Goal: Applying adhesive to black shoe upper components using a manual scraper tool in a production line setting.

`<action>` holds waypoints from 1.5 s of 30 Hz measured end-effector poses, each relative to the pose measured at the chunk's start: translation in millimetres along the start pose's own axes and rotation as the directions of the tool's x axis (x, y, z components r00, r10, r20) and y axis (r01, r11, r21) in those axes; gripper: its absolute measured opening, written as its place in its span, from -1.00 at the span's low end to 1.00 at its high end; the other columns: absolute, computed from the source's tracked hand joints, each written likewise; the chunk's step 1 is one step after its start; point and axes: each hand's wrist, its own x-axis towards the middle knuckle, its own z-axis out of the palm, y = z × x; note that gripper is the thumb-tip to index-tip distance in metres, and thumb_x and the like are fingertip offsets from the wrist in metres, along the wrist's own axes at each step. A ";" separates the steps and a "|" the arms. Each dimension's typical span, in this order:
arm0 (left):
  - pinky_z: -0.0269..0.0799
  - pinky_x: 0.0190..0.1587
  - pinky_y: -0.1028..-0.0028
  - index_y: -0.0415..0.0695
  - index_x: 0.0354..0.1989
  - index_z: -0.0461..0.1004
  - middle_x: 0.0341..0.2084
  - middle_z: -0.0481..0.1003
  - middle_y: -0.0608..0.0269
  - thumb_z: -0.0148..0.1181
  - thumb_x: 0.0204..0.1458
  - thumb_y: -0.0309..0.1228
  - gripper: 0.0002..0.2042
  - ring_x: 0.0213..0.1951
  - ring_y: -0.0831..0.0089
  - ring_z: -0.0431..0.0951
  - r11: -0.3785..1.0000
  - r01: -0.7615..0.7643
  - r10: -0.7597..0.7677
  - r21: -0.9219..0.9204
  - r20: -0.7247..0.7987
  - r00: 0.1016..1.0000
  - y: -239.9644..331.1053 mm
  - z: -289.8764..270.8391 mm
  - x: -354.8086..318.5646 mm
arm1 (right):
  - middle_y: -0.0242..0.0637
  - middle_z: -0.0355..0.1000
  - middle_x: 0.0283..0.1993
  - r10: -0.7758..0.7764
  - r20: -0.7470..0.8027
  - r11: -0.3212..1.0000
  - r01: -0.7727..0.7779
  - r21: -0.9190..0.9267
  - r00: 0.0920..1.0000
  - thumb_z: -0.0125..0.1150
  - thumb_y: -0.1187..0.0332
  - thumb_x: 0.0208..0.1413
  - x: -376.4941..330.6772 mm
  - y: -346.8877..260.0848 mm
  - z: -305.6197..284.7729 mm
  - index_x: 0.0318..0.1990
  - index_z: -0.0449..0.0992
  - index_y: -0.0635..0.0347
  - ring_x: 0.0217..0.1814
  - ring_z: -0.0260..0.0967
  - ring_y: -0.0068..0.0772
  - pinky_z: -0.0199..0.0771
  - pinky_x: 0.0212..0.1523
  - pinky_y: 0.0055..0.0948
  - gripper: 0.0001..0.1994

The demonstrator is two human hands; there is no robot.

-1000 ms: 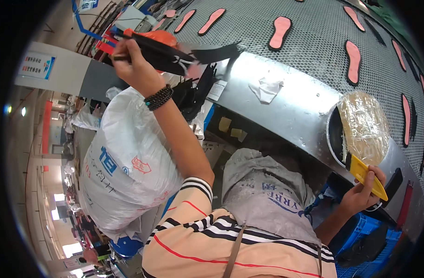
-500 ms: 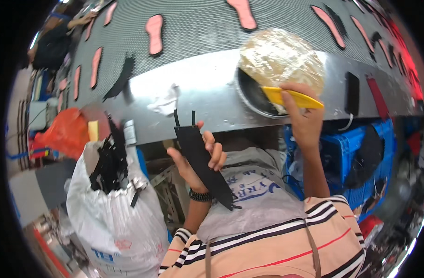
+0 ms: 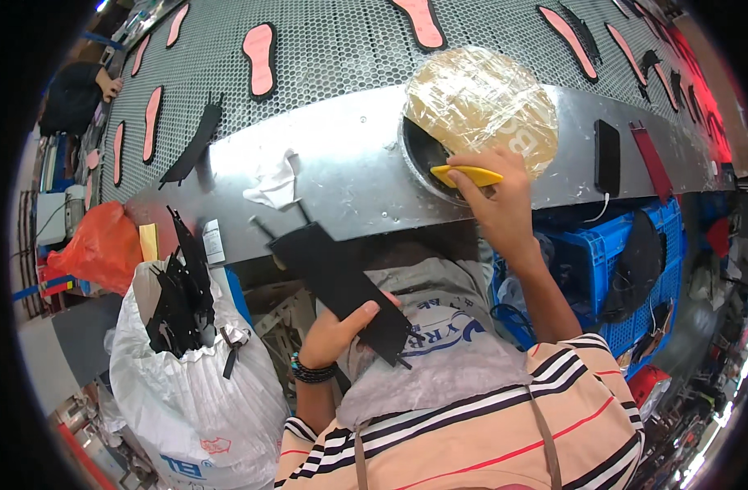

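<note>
My left hand (image 3: 334, 333) grips a flat black cut piece (image 3: 333, 276), held at an angle in front of my lap below the metal table edge (image 3: 341, 163). My right hand (image 3: 495, 200) holds a yellow scraper (image 3: 465, 175) at the rim of a round black bowl (image 3: 427, 155) covered with crinkled clear film (image 3: 480, 106). Pink sole-shaped pieces (image 3: 259, 59) lie on the perforated honeycomb bed (image 3: 341, 49) beyond the edge. A black cut piece (image 3: 196, 140) lies on the bed at the left.
A white sack (image 3: 186, 384) stuffed with black scraps (image 3: 178, 294) stands at my left, next to an orange bag (image 3: 100, 249). A blue crate (image 3: 627, 261) sits under the table at the right. A crumpled white cloth (image 3: 274, 181) and a black phone (image 3: 607, 157) lie on the metal edge. Another person's hand (image 3: 108, 82) shows far left.
My left hand came down from the bed at upper left with the black piece to my lap. My right hand lifted the yellow scraper to the bowl's rim. My view swung right.
</note>
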 end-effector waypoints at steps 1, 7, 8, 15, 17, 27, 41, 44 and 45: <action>0.48 -0.31 0.49 -0.26 -0.03 0.56 -0.28 0.60 0.17 0.14 0.28 -0.29 -0.72 -0.35 0.54 0.56 0.999 -0.051 0.051 -0.002 0.014 0.999 3.3 -3.0 0.7 | -0.22 0.55 -0.30 0.006 0.017 1.000 -0.007 0.017 1.000 0.40 0.46 0.04 -0.1 0.8 -0.7 -0.21 0.68 0.16 -0.18 0.40 -0.22 0.32 -0.07 -0.31 -0.85; 0.55 -0.31 0.37 -0.40 -0.12 0.53 -0.28 0.60 0.11 0.14 0.27 -0.45 -0.79 -0.35 0.34 0.60 0.895 -0.315 0.178 -0.317 -0.393 0.902 16.5 2.8 41.7 | -0.21 0.57 -0.29 0.109 -0.016 0.988 -0.106 0.113 0.994 0.39 0.45 0.07 1.2 1.2 -0.3 -0.21 0.67 0.20 -0.21 0.43 -0.28 0.39 -0.13 -0.35 -0.87; 0.56 -0.28 0.38 -0.36 -0.18 0.55 -0.26 0.60 0.10 0.15 0.28 -0.43 -0.80 -0.31 0.34 0.61 0.872 -0.363 0.189 -0.329 -0.457 0.869 18.0 4.1 51.8 | -0.21 0.58 -0.30 0.118 -0.003 0.985 -0.117 0.128 0.993 0.40 0.43 0.07 0.9 0.5 -0.8 -0.22 0.67 0.20 -0.24 0.43 -0.30 0.38 -0.16 -0.35 -0.87; 0.57 -0.28 0.41 -0.35 -0.19 0.55 -0.31 0.61 0.14 0.19 0.26 -0.40 -0.80 -0.37 0.39 0.61 0.877 -0.452 0.309 -0.163 -0.530 0.790 24.7 19.6 102.6 | -0.32 0.57 -0.30 0.392 -0.022 0.753 -0.307 0.582 0.920 0.36 0.44 0.15 -3.0 -11.9 -6.7 -0.18 0.63 0.28 -0.35 0.44 -0.66 0.40 -0.34 -0.58 -0.86; 0.56 -0.29 0.42 -0.34 -0.21 0.55 -0.33 0.61 0.15 0.20 0.26 -0.41 -0.81 -0.39 0.40 0.61 0.878 -0.455 0.319 -0.146 -0.531 0.785 26.6 22.5 107.1 | -0.31 0.57 -0.29 0.318 -0.013 0.835 -0.273 0.478 0.948 0.36 0.44 0.14 0.1 -15.8 -2.6 -0.18 0.62 0.29 -0.32 0.46 -0.63 0.43 -0.29 -0.57 -0.86; 0.60 -0.41 0.47 -0.31 -0.19 0.54 -0.35 0.59 0.18 0.23 0.22 -0.45 -0.85 -0.40 0.43 0.62 0.884 -0.424 0.276 -0.198 -0.510 0.814 29.9 26.7 119.6 | -0.23 0.58 -0.24 0.257 -0.099 0.871 -0.186 0.454 0.961 0.36 0.46 0.13 9.2 -22.2 1.8 -0.19 0.62 0.29 -0.27 0.53 -0.49 0.49 -0.27 -0.51 -0.87; 0.70 -0.33 0.40 -0.32 -0.04 0.48 -0.22 0.60 0.12 0.22 0.21 -0.48 -0.78 -0.30 0.38 0.65 0.833 -0.500 0.319 -0.238 -0.531 0.785 23.1 30.4 120.2 | -0.20 0.58 -0.27 0.088 0.086 0.949 -0.110 0.294 0.992 0.32 0.46 0.15 -9.9 -32.2 8.0 -0.23 0.61 0.30 -0.27 0.53 -0.38 0.48 -0.22 -0.45 -0.90; 0.71 -0.33 0.40 -0.31 -0.05 0.48 -0.22 0.58 0.14 0.21 0.22 -0.49 -0.80 -0.29 0.40 0.64 0.817 -0.502 0.301 -0.284 -0.532 0.791 20.7 28.7 120.2 | -0.13 0.58 -0.28 0.003 0.165 0.971 -0.042 0.234 0.986 0.33 0.44 0.13 -17.9 -37.6 -4.4 -0.23 0.61 0.27 -0.26 0.54 -0.22 0.49 -0.21 -0.36 -0.89; 0.72 -0.34 0.39 -0.30 -0.07 0.48 -0.23 0.57 0.16 0.20 0.23 -0.48 -0.82 -0.29 0.42 0.63 0.810 -0.502 0.291 -0.304 -0.535 0.793 20.2 28.1 120.4 | -0.14 0.57 -0.30 -0.026 0.227 0.981 -0.019 0.192 0.974 0.32 0.45 0.13 -19.1 -38.8 -9.2 -0.23 0.61 0.26 -0.26 0.54 -0.24 0.49 -0.21 -0.36 -0.90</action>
